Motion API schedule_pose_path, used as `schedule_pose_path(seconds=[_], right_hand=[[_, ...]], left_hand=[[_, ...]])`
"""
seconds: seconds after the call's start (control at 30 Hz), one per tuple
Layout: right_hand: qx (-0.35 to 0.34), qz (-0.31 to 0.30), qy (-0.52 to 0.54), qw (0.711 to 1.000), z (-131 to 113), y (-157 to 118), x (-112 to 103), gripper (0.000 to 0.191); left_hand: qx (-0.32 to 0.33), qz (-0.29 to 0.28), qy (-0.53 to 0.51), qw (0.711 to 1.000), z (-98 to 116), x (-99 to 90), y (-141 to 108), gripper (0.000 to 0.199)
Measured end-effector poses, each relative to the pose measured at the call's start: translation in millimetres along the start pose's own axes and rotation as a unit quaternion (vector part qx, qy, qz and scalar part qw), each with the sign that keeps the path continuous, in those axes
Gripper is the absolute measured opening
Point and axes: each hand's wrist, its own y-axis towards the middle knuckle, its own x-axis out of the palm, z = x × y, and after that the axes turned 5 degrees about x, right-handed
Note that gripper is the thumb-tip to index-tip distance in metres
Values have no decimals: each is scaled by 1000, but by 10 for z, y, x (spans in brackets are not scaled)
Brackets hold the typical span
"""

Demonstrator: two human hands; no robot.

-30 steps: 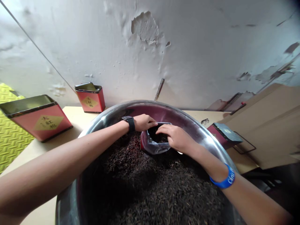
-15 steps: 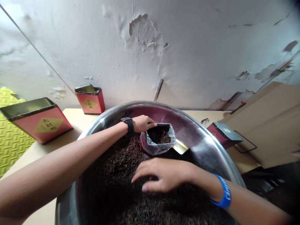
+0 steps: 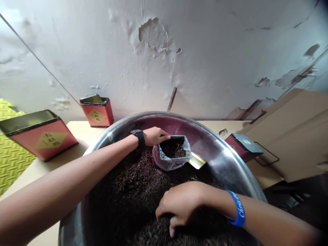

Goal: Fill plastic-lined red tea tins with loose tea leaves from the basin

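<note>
Loose dark tea leaves (image 3: 138,181) fill the lower part of a large round metal basin (image 3: 252,171). Inside the basin, a red tin lined with a clear plastic bag (image 3: 174,164) leans in the leaves and holds some tea. My left hand (image 3: 155,136), wearing a watch, is closed on the tin's left rim and the bag edge. My right hand (image 3: 181,205), with a blue wristband, is lower down over the leaves. Its fingers curve downward, thumb apart from them, tips at the tea; nothing shows between them. A gold-coloured metal piece (image 3: 197,160) lies right of the tin.
Two red tins with yellow labels, a large open one (image 3: 48,136) and a smaller one (image 3: 96,111), stand left of the basin. A dark red tin with a grey lid (image 3: 242,147) and a cardboard box (image 3: 297,133) are on the right. Behind is a peeling wall (image 3: 205,68).
My right hand has moved down and slightly right to the leaves, its fingers bending downward. My left hand stays on the tin's rim.
</note>
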Motion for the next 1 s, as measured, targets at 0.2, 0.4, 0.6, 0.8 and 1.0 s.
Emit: schedule_pose_path(seconds=[0.2,0.4,0.6,0.8,1.0], right_hand=[[27,259,59,964,112,-385,-384,28],[185,448,-59,873,513,-476,-455,34],[214,463,-62,858,538,-589,-432,45],[219,431,-82,871,571,-490,-370,50],[219,445,-87,864,535,-483,-375,49]], left_hand=[[12,8,2,1000,43,-13,-18,41],[35,17,-6,999,12,-5,-7,38],[13,15,-7,1000,-31,2,5,39],[11,14,-8,1000,6,-9,-8,39],[15,13,-2,1000,-18,6,-8,41]])
